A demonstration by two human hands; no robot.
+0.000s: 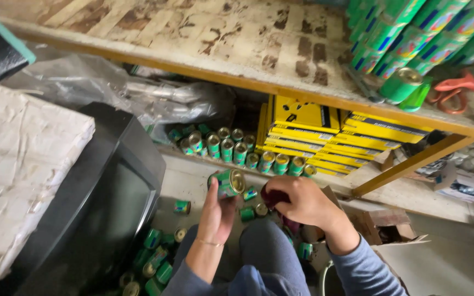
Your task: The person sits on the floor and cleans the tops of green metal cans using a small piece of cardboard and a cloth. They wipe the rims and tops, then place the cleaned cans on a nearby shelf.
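My left hand holds a small green tin can with a gold lid, tilted on its side above my lap. My right hand is closed around a dark maroon cloth just right of the can, close to its lid. Several more green cans lie loose on the floor by my knees, and a row of the same cans stands on the low shelf in front of me.
An old black television stands at left beside a paper-wrapped bundle. Yellow flat boxes are stacked on the low shelf. The worn wooden upper shelf carries packs of green cans and a red-handled tool. Crumpled plastic lies behind.
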